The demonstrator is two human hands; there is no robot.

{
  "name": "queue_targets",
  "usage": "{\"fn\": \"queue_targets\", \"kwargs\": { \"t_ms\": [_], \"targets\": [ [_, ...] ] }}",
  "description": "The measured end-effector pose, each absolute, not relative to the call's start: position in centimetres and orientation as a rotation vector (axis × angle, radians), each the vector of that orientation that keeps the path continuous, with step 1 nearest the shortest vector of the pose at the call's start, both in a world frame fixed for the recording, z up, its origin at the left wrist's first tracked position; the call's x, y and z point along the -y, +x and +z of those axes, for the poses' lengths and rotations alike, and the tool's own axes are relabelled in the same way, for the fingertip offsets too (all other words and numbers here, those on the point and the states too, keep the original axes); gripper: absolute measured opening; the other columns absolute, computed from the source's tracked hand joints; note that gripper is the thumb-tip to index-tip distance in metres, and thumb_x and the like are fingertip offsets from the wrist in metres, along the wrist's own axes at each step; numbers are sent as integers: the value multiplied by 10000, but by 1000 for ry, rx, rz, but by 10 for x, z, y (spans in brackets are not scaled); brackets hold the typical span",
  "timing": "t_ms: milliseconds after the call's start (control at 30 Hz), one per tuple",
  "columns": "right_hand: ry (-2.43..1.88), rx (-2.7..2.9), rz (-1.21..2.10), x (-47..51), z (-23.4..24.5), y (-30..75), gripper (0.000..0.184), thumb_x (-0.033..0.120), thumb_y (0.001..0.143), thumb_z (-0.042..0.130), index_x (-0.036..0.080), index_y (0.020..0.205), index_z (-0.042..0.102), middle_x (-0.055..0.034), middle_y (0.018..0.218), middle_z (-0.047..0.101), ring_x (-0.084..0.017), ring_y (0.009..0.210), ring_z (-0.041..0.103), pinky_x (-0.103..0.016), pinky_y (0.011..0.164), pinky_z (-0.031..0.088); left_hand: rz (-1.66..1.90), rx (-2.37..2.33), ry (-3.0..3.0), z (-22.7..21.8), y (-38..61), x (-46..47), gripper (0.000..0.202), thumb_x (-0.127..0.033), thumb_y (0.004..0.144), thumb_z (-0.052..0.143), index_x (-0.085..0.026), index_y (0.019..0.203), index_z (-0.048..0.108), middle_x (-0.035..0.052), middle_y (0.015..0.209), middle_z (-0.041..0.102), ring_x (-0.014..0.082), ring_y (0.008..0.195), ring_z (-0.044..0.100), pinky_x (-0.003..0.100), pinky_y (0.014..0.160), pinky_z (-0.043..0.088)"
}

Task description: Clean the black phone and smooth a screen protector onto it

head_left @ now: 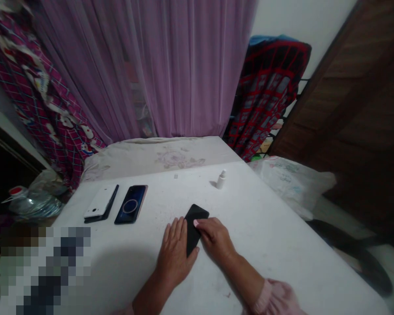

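A black smartphone (193, 234) lies flat on the white table, its long side slanting away from me. My left hand (175, 253) rests along its left edge, fingers stretched out flat, with the thumb at the phone's near end. Over the phone's right side, my right hand (218, 238) is closed, pinching a small pale pink piece (196, 223) against the dark surface. Most of that piece is hidden by the fingers, and I cannot make out what it is. A small white spray bottle (221, 180) stands upright beyond the phone, to the right.
On the left of the table (265, 253) lie a white phone (100, 202) on top of a dark one, and a blue phone (130, 205) with a ring on its back. A plastic bag (292, 179) is beyond the right edge; a water bottle (33, 203) stands left. Purple curtains (190, 70) hang behind.
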State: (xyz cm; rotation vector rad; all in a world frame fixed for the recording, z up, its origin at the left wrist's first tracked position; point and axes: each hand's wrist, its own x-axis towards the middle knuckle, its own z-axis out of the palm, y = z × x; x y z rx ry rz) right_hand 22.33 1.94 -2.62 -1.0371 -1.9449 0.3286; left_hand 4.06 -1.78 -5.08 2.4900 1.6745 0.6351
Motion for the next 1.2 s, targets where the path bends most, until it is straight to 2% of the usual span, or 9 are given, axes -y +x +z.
{"fn": "queue_targets", "kwargs": {
  "t_ms": [167, 300, 400, 467, 567, 700, 833, 967, 1200],
  "targets": [
    [-1333, 1776, 240, -53, -34, 231, 245, 232, 908, 504, 254, 973, 739, -58, 907, 757, -226, 823, 659, -371, 755, 545, 606, -1639, 2514, -50, 38, 17, 811, -468, 901, 516, -155, 1559, 161, 170, 1574, 314, 351, 1460, 258, 585, 1178, 209],
    [-1365, 1734, 251, -55, -36, 233, 258, 233, 903, 499, 251, 1005, 735, -62, 924, 754, -218, 842, 666, -353, 766, 544, 548, -1580, 2574, -42, 33, 16, 735, -430, 893, 553, -272, 1543, 247, 147, 1592, 285, 362, 1455, 268, 618, 1146, 259],
    [-1375, 1637, 265, -52, -35, 235, 268, 261, 912, 483, 242, 1017, 729, -67, 942, 752, -214, 877, 676, -351, 786, 549, 535, -1491, 2651, -31, 28, 16, 643, -327, 884, 576, -387, 1485, 357, 100, 1599, 280, 364, 1450, 279, 641, 1117, 294],
    [-1412, 1553, 257, -51, -34, 237, 268, 286, 914, 483, 233, 1007, 729, -70, 955, 753, -215, 896, 682, -355, 800, 553, 550, -1458, 2693, -26, 26, 16, 625, -213, 886, 542, -423, 1456, 394, 61, 1600, 287, 347, 1451, 283, 635, 1116, 298],
    [-1446, 1569, 277, -50, -34, 238, 258, 285, 903, 500, 238, 989, 739, -64, 941, 758, -215, 885, 690, -352, 796, 560, 611, -1525, 2687, -28, 25, 16, 667, -173, 892, 507, -335, 1510, 315, 79, 1588, 319, 328, 1446, 299, 597, 1135, 288],
    [-1439, 1683, 297, -51, -34, 235, 250, 264, 901, 517, 258, 1006, 743, -54, 947, 763, -218, 881, 695, -358, 798, 563, 692, -1656, 2622, -39, 26, 14, 815, -365, 909, 527, -127, 1559, 96, 165, 1508, 440, 335, 1415, 361, 561, 1130, 307],
    [-1456, 1784, 284, -67, -32, 227, 220, 227, 891, 545, 266, 952, 753, -45, 931, 770, -219, 860, 701, -357, 792, 561, 669, -1580, 2643, -42, 26, 10, 754, -342, 938, 465, -135, 1558, 91, 149, 1501, 456, 293, 1405, 391, 496, 1137, 319],
    [-1435, 1842, 284, -79, -30, 221, 190, 204, 877, 572, 256, 906, 753, -40, 896, 771, -217, 825, 698, -347, 772, 558, 690, -1558, 2630, -39, 27, 9, 738, -323, 937, 452, -130, 1554, 95, 163, 1478, 481, 296, 1378, 432, 514, 1139, 312],
    [-1396, 1769, 352, -47, -34, 243, 222, 242, 908, 542, 272, 999, 742, -34, 981, 768, -218, 908, 705, -361, 815, 569, 714, -1518, 2569, -37, 28, 8, 697, -301, 936, 434, -122, 1543, 144, 186, 1461, 490, 310, 1368, 439, 530, 1127, 334]
  ]
}}
